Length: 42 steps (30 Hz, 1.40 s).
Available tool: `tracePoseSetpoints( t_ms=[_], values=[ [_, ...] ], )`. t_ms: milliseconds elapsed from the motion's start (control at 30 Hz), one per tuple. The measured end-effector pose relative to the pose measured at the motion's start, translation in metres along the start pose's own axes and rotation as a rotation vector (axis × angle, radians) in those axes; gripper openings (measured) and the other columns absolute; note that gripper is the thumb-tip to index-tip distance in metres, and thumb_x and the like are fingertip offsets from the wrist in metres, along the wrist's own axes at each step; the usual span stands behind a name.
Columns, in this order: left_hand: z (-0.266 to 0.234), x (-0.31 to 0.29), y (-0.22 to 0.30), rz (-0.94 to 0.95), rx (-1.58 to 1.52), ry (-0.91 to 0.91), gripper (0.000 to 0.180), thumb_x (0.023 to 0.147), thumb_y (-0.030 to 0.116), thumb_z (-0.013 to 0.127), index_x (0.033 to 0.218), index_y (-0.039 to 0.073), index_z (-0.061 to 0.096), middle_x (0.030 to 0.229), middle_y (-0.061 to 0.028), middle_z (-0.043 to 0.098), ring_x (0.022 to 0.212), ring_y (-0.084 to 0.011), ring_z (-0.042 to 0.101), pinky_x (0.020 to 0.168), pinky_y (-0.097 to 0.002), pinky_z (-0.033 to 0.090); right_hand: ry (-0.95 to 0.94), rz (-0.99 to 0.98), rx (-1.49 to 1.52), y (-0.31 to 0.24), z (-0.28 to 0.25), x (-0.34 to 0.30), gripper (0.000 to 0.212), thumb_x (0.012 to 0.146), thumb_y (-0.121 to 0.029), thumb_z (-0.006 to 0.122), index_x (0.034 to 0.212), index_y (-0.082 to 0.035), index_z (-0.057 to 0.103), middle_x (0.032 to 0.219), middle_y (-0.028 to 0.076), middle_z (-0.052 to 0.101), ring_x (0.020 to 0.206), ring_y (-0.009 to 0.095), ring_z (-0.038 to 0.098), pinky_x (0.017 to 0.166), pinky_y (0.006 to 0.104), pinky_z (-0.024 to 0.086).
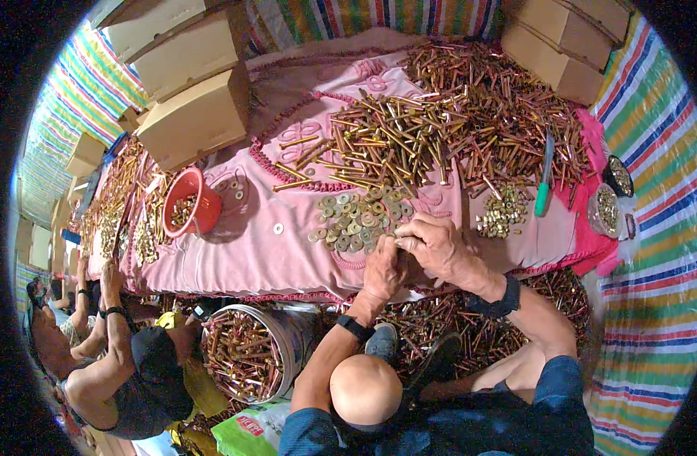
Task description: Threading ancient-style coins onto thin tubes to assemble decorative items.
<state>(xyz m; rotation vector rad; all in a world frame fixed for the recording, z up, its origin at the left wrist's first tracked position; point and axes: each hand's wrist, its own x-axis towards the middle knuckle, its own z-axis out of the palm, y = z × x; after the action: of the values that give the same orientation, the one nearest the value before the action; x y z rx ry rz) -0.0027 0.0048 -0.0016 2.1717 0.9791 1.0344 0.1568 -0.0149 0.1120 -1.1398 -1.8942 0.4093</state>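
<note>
My left hand [385, 270] and my right hand [442, 247] meet at the near side of a pink cloth-covered table. Both have curled fingers, and their thumbs and fingertips come together in a pinch. Whatever lies between them is too small or hidden to make out. Just beyond them is a spread of flat round washers [354, 222]. To the right of my right hand lies a small heap of brass-coloured nuts or sleeves [503, 211]. Long yellowish bolts [394, 137] are piled behind the washers, and a larger heap of darker bolts [508, 99] stretches back right.
A green-handled knife [544, 182] rests beside the bolts. At right stand small tubs [607, 211]. A red bucket [192, 204] and stacked cardboard boxes [192, 118] are at left. Below the table is a white bucket of bolts [284, 346]. Another person [116, 365] works at left.
</note>
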Motion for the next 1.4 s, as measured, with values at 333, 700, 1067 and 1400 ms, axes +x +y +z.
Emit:
tracePoseSetpoints(
  t_ms=[333,700,1067,1400],
  values=[
    [-0.001,0.004,0.000,0.077,-0.006,-0.024,0.034,0.078,0.005,0.066,0.107,0.005,0.049,0.097,-0.0184,0.051,0.091,-0.0421,0.056,0.071,-0.0507,0.049,-0.079,0.102,-0.014,0.001,-0.002,0.004,0.027,0.086,-0.021,0.078,0.085,0.000,0.061,0.075,0.014,0.065,0.066,0.026,0.065,0.059,0.0374,0.050],
    [-0.001,0.005,0.007,0.044,-0.007,-0.003,0.035,0.079,0.005,0.066,0.107,0.004,0.046,0.098,-0.0199,0.051,0.090,-0.0442,0.056,0.070,-0.0514,0.049,-0.145,-0.133,-0.151,0.014,-0.006,-0.001,0.031,0.086,-0.024,0.078,0.100,0.001,0.065,0.089,0.013,0.066,0.081,0.025,0.066,0.070,0.0335,0.052],
    [0.000,0.003,0.004,0.009,-0.008,0.005,0.035,0.078,0.008,0.068,0.104,0.004,0.046,0.097,-0.0195,0.052,0.086,-0.0448,0.057,0.068,-0.0515,0.049,-0.031,-0.143,-0.113,0.010,0.000,-0.004,0.027,0.084,-0.021,0.079,0.097,-0.001,0.066,0.079,0.011,0.062,0.070,0.025,0.064,0.063,0.0359,0.052],
    [-0.004,0.000,0.001,0.016,0.001,-0.030,0.033,0.080,0.010,0.067,0.106,0.006,0.047,0.098,-0.0196,0.052,0.088,-0.0460,0.058,0.069,-0.0526,0.049,-0.030,-0.007,-0.048,0.004,0.001,-0.006,0.027,0.082,-0.021,0.080,0.090,-0.001,0.064,0.082,0.011,0.062,0.072,0.027,0.064,0.063,0.0382,0.050]
  ],
)
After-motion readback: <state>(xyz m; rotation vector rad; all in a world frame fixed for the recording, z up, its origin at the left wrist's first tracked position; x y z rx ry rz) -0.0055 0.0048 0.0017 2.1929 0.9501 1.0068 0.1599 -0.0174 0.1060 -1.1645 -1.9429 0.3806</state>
